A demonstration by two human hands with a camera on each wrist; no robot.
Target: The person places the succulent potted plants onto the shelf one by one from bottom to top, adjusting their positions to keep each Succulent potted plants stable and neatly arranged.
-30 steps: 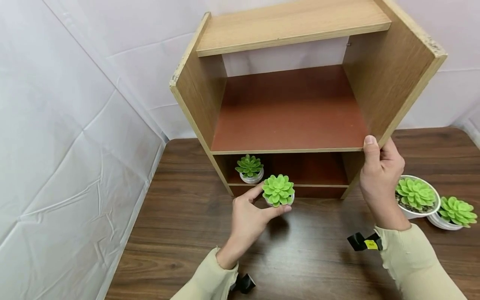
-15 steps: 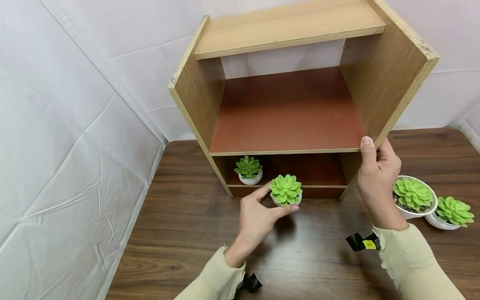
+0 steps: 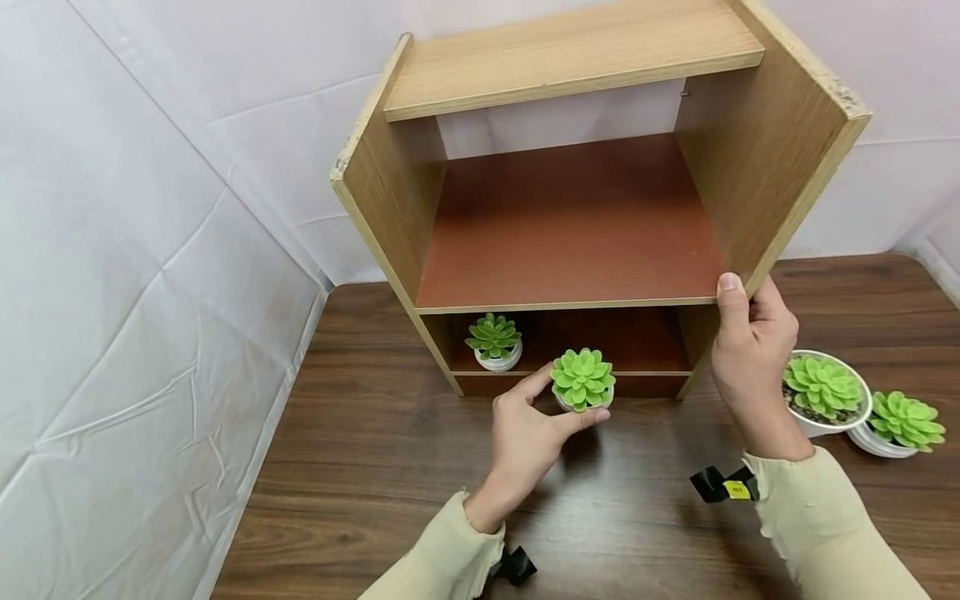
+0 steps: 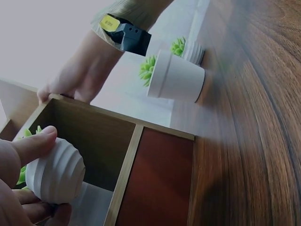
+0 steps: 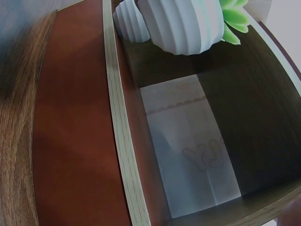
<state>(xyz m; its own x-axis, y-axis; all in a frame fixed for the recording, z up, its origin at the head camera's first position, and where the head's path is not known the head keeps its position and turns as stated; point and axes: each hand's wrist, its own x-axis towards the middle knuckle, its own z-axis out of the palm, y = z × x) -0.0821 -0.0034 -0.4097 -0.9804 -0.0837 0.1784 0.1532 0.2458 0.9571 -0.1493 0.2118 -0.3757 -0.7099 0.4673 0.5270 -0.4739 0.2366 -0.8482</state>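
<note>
My left hand (image 3: 528, 433) pinches a small potted succulent (image 3: 582, 380) between thumb and fingers, in front of the lower compartment of a wooden shelf unit (image 3: 570, 225). In the left wrist view its ribbed white pot (image 4: 56, 172) shows in the hand, raised above the tabletop. My right hand (image 3: 753, 358) grips the unit's right side panel (image 3: 795, 158), thumb on the front edge by the middle board and fingers round the outside. Inside the lower compartment, at the left end, stands a similar succulent (image 3: 494, 342). The right wrist view shows both white ribbed pots near its top.
Right of the unit, a larger white pot with a succulent (image 3: 823, 390) stands on the brown wooden table (image 3: 360, 467), with a smaller potted succulent (image 3: 906, 421) beside it. White sheeting (image 3: 150, 250) rises at the left and behind.
My left hand has carried the succulent to the right along the front of the lower compartment. My right hand keeps its grip on the side panel; the head view has shifted slightly.
</note>
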